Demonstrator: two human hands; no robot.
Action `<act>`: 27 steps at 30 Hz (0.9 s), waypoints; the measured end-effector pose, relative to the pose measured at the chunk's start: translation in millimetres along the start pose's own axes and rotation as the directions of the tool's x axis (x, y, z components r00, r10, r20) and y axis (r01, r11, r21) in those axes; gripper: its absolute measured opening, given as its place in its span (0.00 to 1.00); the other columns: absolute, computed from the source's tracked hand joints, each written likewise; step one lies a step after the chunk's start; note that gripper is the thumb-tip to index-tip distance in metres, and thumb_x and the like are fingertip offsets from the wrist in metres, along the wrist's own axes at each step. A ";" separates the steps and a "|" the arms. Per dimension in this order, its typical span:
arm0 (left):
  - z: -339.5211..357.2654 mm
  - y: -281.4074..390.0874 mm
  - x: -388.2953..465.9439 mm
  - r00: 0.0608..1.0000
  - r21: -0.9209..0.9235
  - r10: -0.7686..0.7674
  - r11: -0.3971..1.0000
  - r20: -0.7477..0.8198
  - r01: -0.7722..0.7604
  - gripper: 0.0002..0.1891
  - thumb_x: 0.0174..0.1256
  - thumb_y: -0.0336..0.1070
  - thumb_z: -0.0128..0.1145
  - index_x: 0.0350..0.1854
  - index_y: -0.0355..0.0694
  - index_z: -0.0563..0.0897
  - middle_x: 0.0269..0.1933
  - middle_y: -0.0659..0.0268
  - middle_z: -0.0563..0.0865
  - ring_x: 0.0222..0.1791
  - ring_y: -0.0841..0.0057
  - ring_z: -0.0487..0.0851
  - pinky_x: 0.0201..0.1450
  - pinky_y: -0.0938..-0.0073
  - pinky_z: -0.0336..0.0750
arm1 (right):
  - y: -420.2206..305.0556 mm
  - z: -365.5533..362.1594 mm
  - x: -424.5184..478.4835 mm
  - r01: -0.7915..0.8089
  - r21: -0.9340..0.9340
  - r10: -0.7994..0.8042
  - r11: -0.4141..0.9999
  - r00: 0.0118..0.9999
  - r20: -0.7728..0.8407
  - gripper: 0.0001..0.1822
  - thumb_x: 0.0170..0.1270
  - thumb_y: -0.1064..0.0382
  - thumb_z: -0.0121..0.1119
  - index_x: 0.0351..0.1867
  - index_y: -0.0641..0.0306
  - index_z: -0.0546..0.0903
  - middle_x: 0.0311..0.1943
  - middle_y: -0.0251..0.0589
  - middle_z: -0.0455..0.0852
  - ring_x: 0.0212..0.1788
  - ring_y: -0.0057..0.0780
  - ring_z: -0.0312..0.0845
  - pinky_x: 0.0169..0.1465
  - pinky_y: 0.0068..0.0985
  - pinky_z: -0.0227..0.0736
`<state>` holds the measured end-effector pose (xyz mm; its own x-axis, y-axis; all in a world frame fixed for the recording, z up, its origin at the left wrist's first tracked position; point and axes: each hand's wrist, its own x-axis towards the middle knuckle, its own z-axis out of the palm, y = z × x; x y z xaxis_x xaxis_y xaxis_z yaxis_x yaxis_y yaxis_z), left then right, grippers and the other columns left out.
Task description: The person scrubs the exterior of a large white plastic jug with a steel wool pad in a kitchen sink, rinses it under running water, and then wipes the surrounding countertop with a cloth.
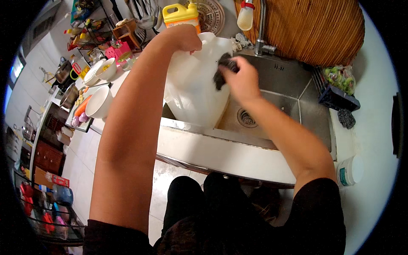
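A large translucent white plastic container (194,92) stands tilted over the left part of the stainless steel sink (280,79). My left hand (186,36) grips it at the top, with the fingers mostly hidden behind my wrist. In my right hand (242,75), slightly blurred, is a dark scouring pad (221,71) pressed to the container's right side. The sink drain (247,117) shows to the right of the container, below my right forearm.
Behind the sink rise a faucet (260,41) and a woven round tray (315,28). A yellow-capped jug (181,16) stands behind my left hand. At left are a white bowl (99,102) and a board with a carrot (83,105). A white tub (350,170) sits at right.
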<state>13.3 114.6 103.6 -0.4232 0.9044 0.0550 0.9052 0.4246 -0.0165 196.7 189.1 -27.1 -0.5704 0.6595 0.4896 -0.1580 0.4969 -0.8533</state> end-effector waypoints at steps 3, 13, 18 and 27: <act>-4.1 -8.6 -12.5 0.998 -0.081 -0.059 0.995 -0.020 0.057 0.09 0.42 0.42 0.63 0.21 0.44 0.90 0.31 0.55 0.90 0.35 0.58 0.87 0.40 0.59 0.78 | -15.2 12.2 -44.9 0.467 -0.051 -0.461 0.883 0.882 0.099 0.12 0.61 0.69 0.72 0.44 0.68 0.84 0.36 0.38 0.90 0.36 0.26 0.83 0.41 0.26 0.78; -4.1 -12.3 -9.6 0.999 0.006 0.011 1.000 0.031 -0.012 0.14 0.51 0.47 0.62 0.27 0.41 0.90 0.32 0.54 0.89 0.36 0.58 0.88 0.41 0.59 0.79 | -11.8 15.0 -37.1 0.415 -0.040 -0.411 0.909 0.909 0.071 0.12 0.63 0.67 0.71 0.46 0.68 0.84 0.37 0.39 0.89 0.38 0.23 0.83 0.44 0.26 0.79; -8.8 -1.8 -9.1 0.999 0.014 0.003 1.000 0.034 -0.003 0.18 0.59 0.49 0.62 0.33 0.35 0.87 0.29 0.59 0.89 0.34 0.65 0.87 0.41 0.64 0.78 | 35.3 7.8 62.0 0.302 0.019 -0.294 0.953 0.940 -0.170 0.16 0.58 0.61 0.72 0.44 0.67 0.86 0.41 0.55 0.89 0.46 0.50 0.86 0.51 0.38 0.79; -9.6 9.4 -9.6 0.997 -0.060 -0.063 0.996 0.044 0.066 0.18 0.60 0.46 0.63 0.37 0.33 0.86 0.29 0.60 0.89 0.34 0.67 0.87 0.42 0.65 0.79 | 141.3 23.6 37.0 -0.439 0.000 0.436 0.898 0.892 -0.122 0.23 0.63 0.53 0.67 0.55 0.65 0.85 0.51 0.54 0.89 0.53 0.49 0.86 0.59 0.39 0.77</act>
<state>26.2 109.5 112.5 -0.4808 0.8768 0.0117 0.8761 0.4798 0.0472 134.3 270.4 -133.8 -0.4789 0.8736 0.0865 0.1084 0.1567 -0.9817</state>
